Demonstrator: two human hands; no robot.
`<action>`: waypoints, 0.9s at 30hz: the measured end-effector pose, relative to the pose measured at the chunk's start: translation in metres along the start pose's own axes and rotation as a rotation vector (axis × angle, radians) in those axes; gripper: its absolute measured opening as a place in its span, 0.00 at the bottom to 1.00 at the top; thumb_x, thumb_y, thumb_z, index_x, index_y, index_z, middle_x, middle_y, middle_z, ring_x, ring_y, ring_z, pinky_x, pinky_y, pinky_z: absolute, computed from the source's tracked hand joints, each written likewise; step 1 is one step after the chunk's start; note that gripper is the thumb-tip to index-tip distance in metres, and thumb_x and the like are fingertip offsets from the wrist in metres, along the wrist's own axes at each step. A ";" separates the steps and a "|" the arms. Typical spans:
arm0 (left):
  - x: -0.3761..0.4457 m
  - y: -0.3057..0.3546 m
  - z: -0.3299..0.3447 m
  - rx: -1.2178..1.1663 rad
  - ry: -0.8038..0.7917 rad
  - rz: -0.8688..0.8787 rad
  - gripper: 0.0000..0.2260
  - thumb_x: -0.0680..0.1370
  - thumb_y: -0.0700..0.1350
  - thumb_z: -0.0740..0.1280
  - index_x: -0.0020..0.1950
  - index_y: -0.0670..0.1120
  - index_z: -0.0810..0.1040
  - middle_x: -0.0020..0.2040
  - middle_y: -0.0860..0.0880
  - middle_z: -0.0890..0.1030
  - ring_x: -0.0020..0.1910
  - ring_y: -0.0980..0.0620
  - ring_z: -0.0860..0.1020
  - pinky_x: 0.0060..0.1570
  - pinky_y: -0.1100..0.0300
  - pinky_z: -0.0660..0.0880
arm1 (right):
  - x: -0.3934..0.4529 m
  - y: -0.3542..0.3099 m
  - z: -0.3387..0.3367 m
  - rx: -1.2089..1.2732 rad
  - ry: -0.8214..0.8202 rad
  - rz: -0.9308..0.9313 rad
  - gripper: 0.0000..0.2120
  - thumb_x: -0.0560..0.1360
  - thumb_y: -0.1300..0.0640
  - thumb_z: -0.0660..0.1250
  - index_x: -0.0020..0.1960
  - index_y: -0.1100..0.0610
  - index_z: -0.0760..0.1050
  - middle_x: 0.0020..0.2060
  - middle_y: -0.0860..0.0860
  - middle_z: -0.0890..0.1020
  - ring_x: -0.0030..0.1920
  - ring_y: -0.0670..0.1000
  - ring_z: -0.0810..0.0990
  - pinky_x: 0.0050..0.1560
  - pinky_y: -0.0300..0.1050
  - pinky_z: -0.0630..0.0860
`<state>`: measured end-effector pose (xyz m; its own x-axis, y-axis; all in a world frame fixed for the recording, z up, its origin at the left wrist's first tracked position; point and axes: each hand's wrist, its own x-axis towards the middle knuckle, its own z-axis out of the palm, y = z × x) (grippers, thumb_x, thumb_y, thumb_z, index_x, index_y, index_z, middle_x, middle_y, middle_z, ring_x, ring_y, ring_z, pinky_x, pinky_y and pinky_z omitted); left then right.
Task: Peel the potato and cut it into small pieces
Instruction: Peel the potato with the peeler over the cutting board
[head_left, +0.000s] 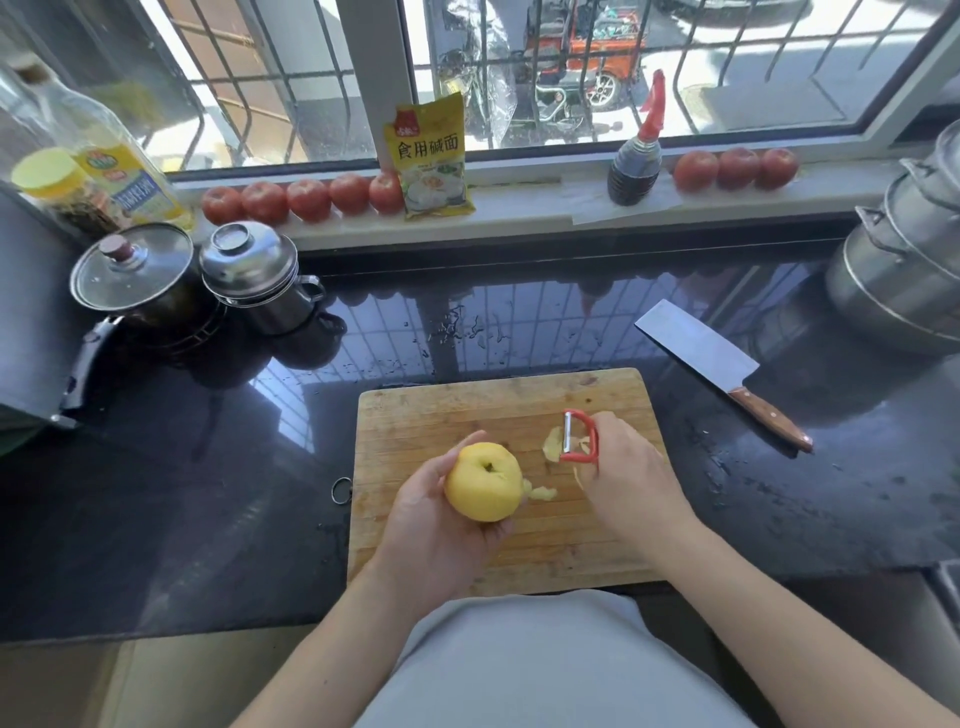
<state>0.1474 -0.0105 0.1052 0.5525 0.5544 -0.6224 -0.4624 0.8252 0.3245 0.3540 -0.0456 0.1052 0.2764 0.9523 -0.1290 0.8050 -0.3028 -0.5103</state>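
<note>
**A:** Head view first: why do you hold the potato up off the board like that?

**Me:** My left hand (441, 525) cups the potato (484, 480) from below, fingers curled round its near side and thumb up over the far side, so the yellow flesh faces me. It looks peeled all over what I can see, bar a dark eye near the top. I keep it just above the cutting board (498, 405) so any scraps drop there.

**A:** And the other hand?

**Me:** My right hand (628, 467) is closed round the red peeler (579, 435), blade pointing away from the potato, apart from it. I judge I'm between strokes, or checking that eye. The peelings (553, 441) lie on the board by the blade, with a few more beside the potato.

**A:** The cleaver?

**Me:** The cleaver (701, 345) lies on the black counter (208, 493) to the right of the board, handle toward me, near my right hand for the cutting, which is not begun.

**A:** Any pots with something in them?

**Me:** The saucepan (132, 275) has a glass lid on; the steel lidded cup (249, 275) beside it is covered too, so I cannot tell their contents. The stacked steel steamer (904, 260) at the far right is likewise closed. An oil bottle (119, 171) stands at the back left, its yellow oil showing.
</note>
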 end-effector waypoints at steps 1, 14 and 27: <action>0.001 0.001 -0.001 -0.034 -0.011 -0.008 0.16 0.82 0.48 0.63 0.69 0.50 0.78 0.65 0.36 0.77 0.51 0.34 0.81 0.41 0.50 0.81 | 0.001 0.005 0.000 0.002 -0.020 0.036 0.03 0.81 0.58 0.59 0.48 0.53 0.70 0.42 0.48 0.75 0.43 0.54 0.75 0.44 0.53 0.72; 0.014 -0.008 -0.001 -0.034 0.079 0.134 0.24 0.77 0.41 0.65 0.75 0.46 0.71 0.68 0.37 0.77 0.63 0.33 0.77 0.66 0.35 0.73 | -0.019 -0.009 0.000 -0.344 0.230 -0.332 0.06 0.74 0.64 0.68 0.46 0.54 0.75 0.36 0.47 0.70 0.36 0.52 0.67 0.37 0.47 0.64; 0.009 -0.014 0.011 0.164 0.088 0.283 0.23 0.79 0.47 0.64 0.75 0.51 0.70 0.62 0.41 0.80 0.54 0.45 0.82 0.53 0.49 0.78 | -0.030 -0.034 0.021 -0.465 0.313 -0.397 0.11 0.74 0.65 0.55 0.45 0.55 0.74 0.40 0.53 0.73 0.42 0.56 0.70 0.45 0.53 0.67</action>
<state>0.1663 -0.0162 0.1030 0.3530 0.7584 -0.5479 -0.4670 0.6503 0.5992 0.3074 -0.0628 0.1083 -0.0038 0.9602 0.2793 0.9990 0.0158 -0.0408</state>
